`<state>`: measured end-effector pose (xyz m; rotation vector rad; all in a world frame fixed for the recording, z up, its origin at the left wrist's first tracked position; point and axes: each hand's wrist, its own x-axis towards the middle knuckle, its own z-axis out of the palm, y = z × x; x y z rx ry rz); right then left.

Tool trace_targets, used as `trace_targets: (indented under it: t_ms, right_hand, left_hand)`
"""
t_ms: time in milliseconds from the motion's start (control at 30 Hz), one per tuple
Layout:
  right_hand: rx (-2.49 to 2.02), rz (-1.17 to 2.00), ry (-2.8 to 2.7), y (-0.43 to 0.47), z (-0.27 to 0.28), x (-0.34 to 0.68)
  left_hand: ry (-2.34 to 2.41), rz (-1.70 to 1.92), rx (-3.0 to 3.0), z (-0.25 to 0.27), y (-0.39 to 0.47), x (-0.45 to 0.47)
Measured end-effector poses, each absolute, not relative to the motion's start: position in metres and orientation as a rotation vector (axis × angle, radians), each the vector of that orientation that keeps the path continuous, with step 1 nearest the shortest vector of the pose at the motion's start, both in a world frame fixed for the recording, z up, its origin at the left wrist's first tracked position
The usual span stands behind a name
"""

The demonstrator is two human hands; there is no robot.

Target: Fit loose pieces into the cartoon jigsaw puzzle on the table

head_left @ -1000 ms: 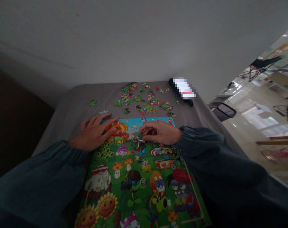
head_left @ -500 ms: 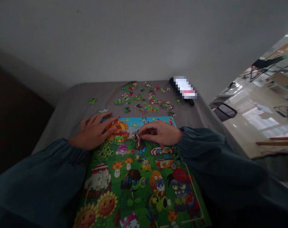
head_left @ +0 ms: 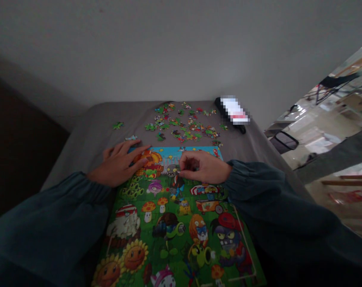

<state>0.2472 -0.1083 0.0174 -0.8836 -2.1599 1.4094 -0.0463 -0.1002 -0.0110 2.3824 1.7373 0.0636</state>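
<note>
A jigsaw puzzle [head_left: 181, 215] with cartoon plants and zombies on a green ground lies before me, its blue top edge away from me. My left hand [head_left: 118, 163] rests on its upper left corner, fingers spread and nothing held. Over the upper middle, my right hand [head_left: 203, 167] has thumb and index finger pinched together at the right edge of a puzzle piece [head_left: 170, 170] showing a grey zombie head. That piece looks flat in the picture; whether the fingertips still grip it is hard to see.
Several loose puzzle pieces [head_left: 183, 123] are scattered on the grey cloth [head_left: 100, 115] beyond the puzzle. A lone green piece [head_left: 118, 125] sits to the left. A phone [head_left: 234, 111] with a lit screen leans at the back right, near the wall [head_left: 169, 52].
The zombie-head piece was tilted in my right fingers and now lies flat in the picture. My right fingertips have moved slightly right. My left hand stays in place.
</note>
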Motion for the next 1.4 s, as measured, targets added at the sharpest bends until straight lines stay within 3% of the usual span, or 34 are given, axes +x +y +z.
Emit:
trace_targets:
  t_ms: [133,867,1233,1400]
  right_hand:
    - [-0.903,1.526,-2.148,-0.110,0.014,0.247]
    - [-0.880,1.409,-2.360,-0.110,0.012,0.248]
    - [-0.918,1.178,-2.497,-0.112,0.023,0.248]
    - [-0.549,0.974,-2.577,-0.114,0.022,0.246]
  left_hand:
    - [1.732,0.081,2.386,-0.010,-0.101,-0.046]
    - [1.753,0.074,2.363,-0.010,-0.101,-0.045]
    - [1.745,0.100,2.362,-0.011,-0.101,-0.046]
    - [1.748,0.069,2.354,-0.010,-0.100,-0.045]
